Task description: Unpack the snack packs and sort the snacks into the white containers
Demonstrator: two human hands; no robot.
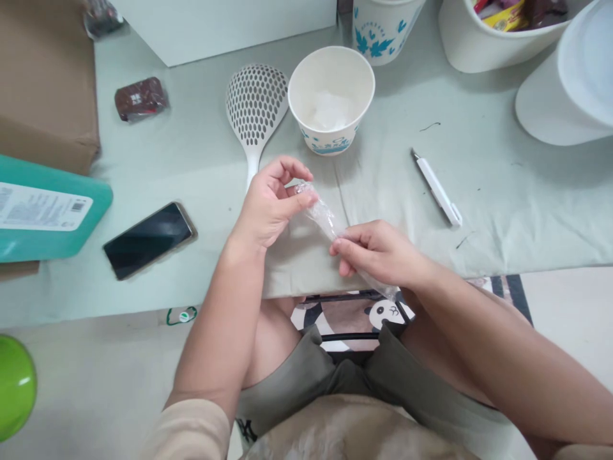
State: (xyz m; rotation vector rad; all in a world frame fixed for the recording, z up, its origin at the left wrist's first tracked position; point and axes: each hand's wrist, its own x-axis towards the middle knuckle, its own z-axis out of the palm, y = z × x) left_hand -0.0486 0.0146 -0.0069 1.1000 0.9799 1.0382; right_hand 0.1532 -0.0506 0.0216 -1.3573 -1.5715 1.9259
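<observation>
A clear, crinkled plastic wrapper (326,218) is stretched between my two hands near the table's front edge. My left hand (275,201) pinches its upper end between thumb and fingers. Lower down and to the right, my right hand (371,252) grips it, and a loose tail hangs below that hand. Just beyond the hands stands a white paper bowl (330,89) with blue print and something pale inside. A white slotted skimmer (256,105) lies left of the bowl, its handle partly behind my left hand.
On the left lie a black phone (149,241), a brown wrapped snack (140,99) and a teal bottle (48,209). A white pen (437,188) lies on the right. Behind stand a paper cup (384,32), a bin of snacks (479,48) and a white container (558,89).
</observation>
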